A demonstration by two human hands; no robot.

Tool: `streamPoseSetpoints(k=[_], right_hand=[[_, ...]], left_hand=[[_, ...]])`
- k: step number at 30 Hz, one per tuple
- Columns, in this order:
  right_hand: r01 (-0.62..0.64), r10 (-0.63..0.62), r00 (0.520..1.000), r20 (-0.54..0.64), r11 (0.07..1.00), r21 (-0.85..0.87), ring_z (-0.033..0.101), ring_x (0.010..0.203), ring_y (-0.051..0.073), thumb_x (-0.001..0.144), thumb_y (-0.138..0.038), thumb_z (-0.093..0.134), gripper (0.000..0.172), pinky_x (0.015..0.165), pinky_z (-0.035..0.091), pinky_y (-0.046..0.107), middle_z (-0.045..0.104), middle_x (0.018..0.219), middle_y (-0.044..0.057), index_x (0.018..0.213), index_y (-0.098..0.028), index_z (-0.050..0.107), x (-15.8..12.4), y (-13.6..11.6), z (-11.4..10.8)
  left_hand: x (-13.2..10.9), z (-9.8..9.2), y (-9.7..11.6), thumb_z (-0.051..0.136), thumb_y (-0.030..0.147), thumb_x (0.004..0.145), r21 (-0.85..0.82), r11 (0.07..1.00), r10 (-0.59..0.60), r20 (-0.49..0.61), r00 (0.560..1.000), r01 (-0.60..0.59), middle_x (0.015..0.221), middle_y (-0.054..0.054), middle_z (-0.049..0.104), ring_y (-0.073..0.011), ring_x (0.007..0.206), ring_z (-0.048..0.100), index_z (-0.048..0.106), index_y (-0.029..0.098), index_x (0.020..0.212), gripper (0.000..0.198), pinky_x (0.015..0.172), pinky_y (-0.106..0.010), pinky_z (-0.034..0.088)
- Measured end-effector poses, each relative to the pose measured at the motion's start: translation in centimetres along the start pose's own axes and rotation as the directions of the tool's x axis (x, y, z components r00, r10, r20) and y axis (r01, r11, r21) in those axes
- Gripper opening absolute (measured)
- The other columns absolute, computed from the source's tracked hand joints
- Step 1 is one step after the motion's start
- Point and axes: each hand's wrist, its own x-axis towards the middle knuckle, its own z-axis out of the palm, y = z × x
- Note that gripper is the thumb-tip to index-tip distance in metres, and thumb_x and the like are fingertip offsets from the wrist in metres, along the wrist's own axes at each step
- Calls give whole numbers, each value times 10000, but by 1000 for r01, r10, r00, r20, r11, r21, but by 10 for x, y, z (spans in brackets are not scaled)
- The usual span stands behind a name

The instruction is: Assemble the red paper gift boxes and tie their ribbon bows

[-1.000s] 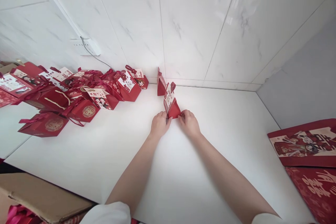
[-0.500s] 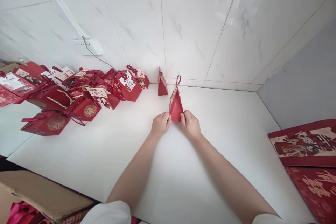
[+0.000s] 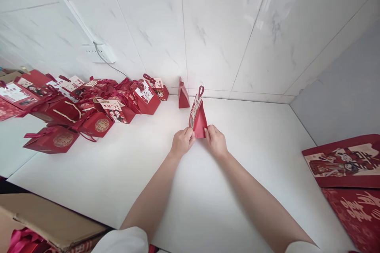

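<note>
A red paper gift box (image 3: 200, 120) with a loop handle on top stands on the white table (image 3: 190, 189), its plain triangular side facing me and a printed panel on its left. My left hand (image 3: 183, 141) is closed on the box's lower left corner. At the lower right corner, the thumb and fingers of my right hand (image 3: 215, 140) pinch the edge. Just behind and to the left, a smaller-looking red triangular box (image 3: 183, 94) stands near the wall, touched by neither hand.
Several red gift boxes (image 3: 99, 123) with ribbons crowd the table's left side. A cardboard carton (image 3: 56, 217) holding red ribboned things is at lower left. Red printed bags (image 3: 344, 162) lie at the right edge. A tiled wall (image 3: 213, 39) with a socket (image 3: 99, 53) and cable rises behind.
The gift box has turned slightly, so more of its printed left panel shows and its loop has shifted a little left. Both hands keep their hold in nearly the same place.
</note>
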Motion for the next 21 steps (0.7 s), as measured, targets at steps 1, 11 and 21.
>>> streamPoseSetpoints(k=[1,11,21], right_hand=[[2,-2,1000,-9,1000,-3,432,560,166,983,-332,282,305,545,308,282,520,711,26,754,-232,457,0,0,-1],[200,-248,957,151,941,274,572,879,200,911,-243,436,115,880,387,378,619,928,35,947,-241,545,0,-15,-9],[-344,382,924,-8,840,419,562,1022,252,896,-395,447,321,877,450,429,600,1123,104,1139,-198,517,9,16,-2]], left_hand=[[0,0,1,383,212,878,-15,1000,-24,-3,1000,24,645,-18,496,-154,565,458,450,217,687,203,570,-296,334],[11,4,-15,370,438,927,-460,801,-439,-19,898,382,1223,-61,573,-205,1126,532,491,252,1151,315,933,-361,403],[15,1,-9,607,520,767,-308,895,-287,161,944,324,1367,-84,495,-297,1263,442,356,251,1392,725,1137,-530,56]])
